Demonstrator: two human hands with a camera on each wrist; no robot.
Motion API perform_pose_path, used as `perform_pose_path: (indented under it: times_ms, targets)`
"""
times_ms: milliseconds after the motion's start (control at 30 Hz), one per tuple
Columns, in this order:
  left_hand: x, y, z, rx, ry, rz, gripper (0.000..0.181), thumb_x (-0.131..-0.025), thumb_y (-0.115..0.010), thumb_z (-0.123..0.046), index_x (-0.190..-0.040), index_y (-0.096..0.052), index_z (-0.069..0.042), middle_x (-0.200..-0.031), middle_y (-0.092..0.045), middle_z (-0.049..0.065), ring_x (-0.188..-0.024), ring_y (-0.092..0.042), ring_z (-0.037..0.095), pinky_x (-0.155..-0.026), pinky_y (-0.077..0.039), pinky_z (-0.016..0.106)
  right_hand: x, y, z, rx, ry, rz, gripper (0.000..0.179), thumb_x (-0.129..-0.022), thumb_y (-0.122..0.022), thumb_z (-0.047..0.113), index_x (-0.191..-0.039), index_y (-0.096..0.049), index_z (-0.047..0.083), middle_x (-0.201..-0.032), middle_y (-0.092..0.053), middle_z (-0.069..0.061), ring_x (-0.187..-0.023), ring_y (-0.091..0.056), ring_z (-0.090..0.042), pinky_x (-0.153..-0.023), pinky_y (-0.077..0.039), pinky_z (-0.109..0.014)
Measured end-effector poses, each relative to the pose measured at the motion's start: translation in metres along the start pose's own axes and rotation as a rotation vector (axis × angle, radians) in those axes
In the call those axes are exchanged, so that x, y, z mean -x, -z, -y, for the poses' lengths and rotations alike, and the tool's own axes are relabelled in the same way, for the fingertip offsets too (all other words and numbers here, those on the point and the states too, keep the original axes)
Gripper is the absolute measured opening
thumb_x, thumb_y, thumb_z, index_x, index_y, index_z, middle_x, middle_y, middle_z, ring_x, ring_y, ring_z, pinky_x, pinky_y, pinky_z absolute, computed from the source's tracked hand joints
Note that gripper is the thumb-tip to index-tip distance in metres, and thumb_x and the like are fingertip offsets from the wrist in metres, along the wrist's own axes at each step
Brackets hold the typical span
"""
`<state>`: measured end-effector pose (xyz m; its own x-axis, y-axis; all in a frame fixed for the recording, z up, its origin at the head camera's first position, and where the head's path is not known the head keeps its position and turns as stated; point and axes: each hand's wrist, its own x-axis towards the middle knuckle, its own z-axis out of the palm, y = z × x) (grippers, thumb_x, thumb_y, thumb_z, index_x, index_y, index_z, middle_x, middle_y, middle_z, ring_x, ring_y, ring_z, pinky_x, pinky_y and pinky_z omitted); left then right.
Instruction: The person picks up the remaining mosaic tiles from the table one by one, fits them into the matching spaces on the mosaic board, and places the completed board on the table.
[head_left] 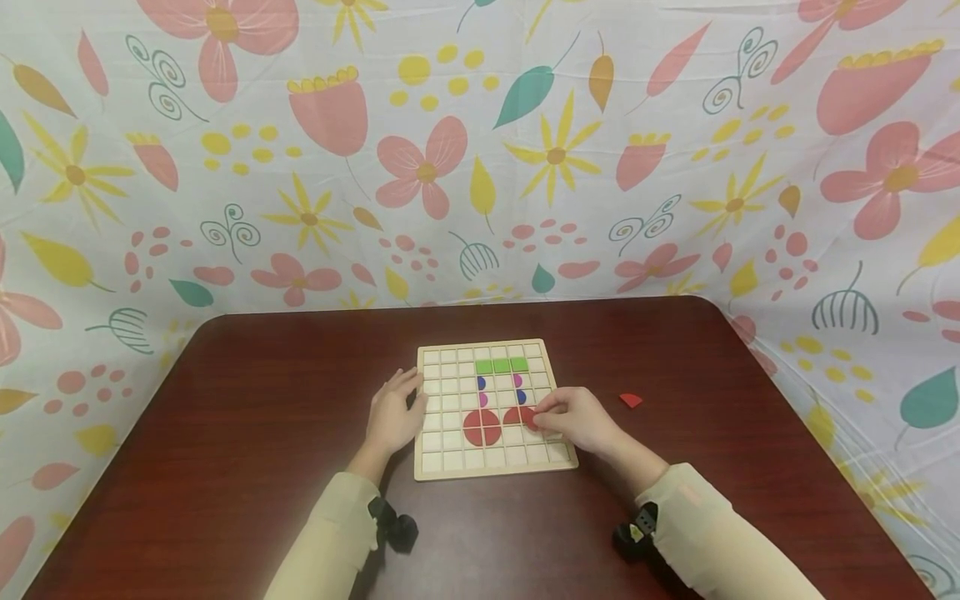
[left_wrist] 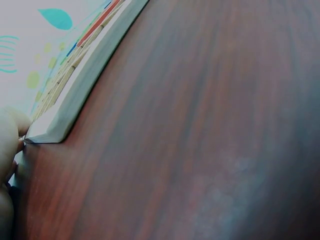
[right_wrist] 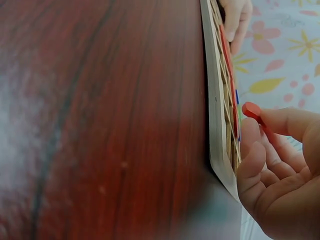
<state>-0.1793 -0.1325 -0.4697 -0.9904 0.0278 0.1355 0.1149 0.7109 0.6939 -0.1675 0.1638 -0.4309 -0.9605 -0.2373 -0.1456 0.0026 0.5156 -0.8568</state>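
A wooden grid board (head_left: 444,437) lies on the table, with colored shapes set in its cells. My right hand (head_left: 579,419) pinches a red quarter-circle piece (right_wrist: 251,109) between thumb and fingers, close over the board's right side. Just left of those fingertips sits another red piece (head_left: 512,416). A full red circle (head_left: 482,427) made of quarters lies farther left. My left hand (head_left: 393,414) rests at the board's left edge, fingers relaxed and touching the frame. Its fingers (left_wrist: 11,132) show at the board's corner in the left wrist view.
One loose red quarter piece (head_left: 631,400) lies on the dark table (head_left: 262,467) right of the board. Green squares (head_left: 502,365) and small blue and pink half-circles (head_left: 517,381) fill upper cells. A floral cloth (head_left: 480,242) hangs behind the table.
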Motion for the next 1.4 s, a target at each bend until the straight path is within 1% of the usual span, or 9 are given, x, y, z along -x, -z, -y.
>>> perform_pose_path:
  times_ms: [233,467,600,833,1000,1233,1400]
  targets:
    - [0.000,-0.001,0.001,-0.005,-0.006,-0.003,0.039,-0.095,-0.052,-0.019,-0.131,-0.056,-0.007,-0.144,-0.048,0.007,-0.142,-0.031,0.027,-0.117,-0.018,0.052,0.002,-0.007,0.006,0.079,0.038,0.009,0.010,-0.080,-0.072,0.011,-0.086,-0.071,0.002,-0.069,-0.068,-0.005,-0.058,-0.061,-0.013,-0.049,-0.047,-0.026]
    - [0.000,-0.001,0.001,0.004,0.004,0.001,0.039,-0.095,-0.052,-0.020,-0.131,-0.056,-0.007,-0.144,-0.048,0.006,-0.142,-0.031,0.026,-0.117,-0.017,0.051,0.002,-0.013,0.010,0.142,0.057,0.013,0.006,-0.080,-0.072,0.012,-0.083,-0.072,0.007,-0.070,-0.064,-0.001,-0.063,-0.058,-0.012,-0.056,-0.046,-0.025]
    - [0.000,0.000,0.000,-0.002,0.002,0.002,0.039,-0.095,-0.052,-0.020,-0.131,-0.056,-0.007,-0.144,-0.048,0.007,-0.142,-0.031,0.026,-0.117,-0.017,0.051,0.002,-0.016,0.012,0.173,0.075,0.015,0.005,-0.079,-0.073,0.012,-0.081,-0.072,0.008,-0.070,-0.064,0.000,-0.064,-0.055,-0.012,-0.056,-0.044,-0.025]
    - [-0.001,0.001,-0.001,0.003,0.002,-0.001,0.039,-0.095,-0.052,-0.020,-0.131,-0.057,-0.007,-0.144,-0.048,0.006,-0.142,-0.031,0.026,-0.117,-0.017,0.051,0.002,-0.021,0.013,0.202,0.073,0.008,0.005,-0.079,-0.073,0.013,-0.079,-0.071,0.009,-0.072,-0.064,0.002,-0.066,-0.053,-0.012,-0.058,-0.044,-0.025]
    - [-0.001,0.001,-0.001,-0.011,0.006,-0.003,0.039,-0.095,-0.052,-0.020,-0.131,-0.056,-0.007,-0.144,-0.048,0.006,-0.142,-0.031,0.026,-0.117,-0.018,0.050,0.001,-0.023,0.014,0.217,0.079,-0.002,0.005,-0.079,-0.073,0.011,-0.078,-0.069,0.009,-0.069,-0.061,0.001,-0.063,-0.051,-0.013,-0.056,-0.043,-0.025]
    - [0.000,0.000,-0.001,-0.010,0.009,-0.002,0.039,-0.095,-0.052,-0.020,-0.132,-0.056,-0.007,-0.144,-0.048,0.006,-0.142,-0.031,0.026,-0.117,-0.017,0.051,-0.001,-0.026,0.015,0.229,0.047,0.003,0.005,-0.080,-0.073,0.011,-0.077,-0.069,0.012,-0.067,-0.059,0.001,-0.061,-0.050,-0.013,-0.052,-0.040,-0.022]
    - [0.000,0.000,-0.001,-0.010,0.010,-0.002,0.039,-0.095,-0.052,-0.020,-0.131,-0.057,-0.008,-0.144,-0.048,0.006,-0.142,-0.031,0.026,-0.117,-0.018,0.051,-0.001,-0.025,0.015,0.238,0.042,-0.004,0.005,-0.080,-0.073,0.012,-0.078,-0.069,0.012,-0.067,-0.058,0.001,-0.061,-0.049,-0.013,-0.052,-0.040,-0.024]
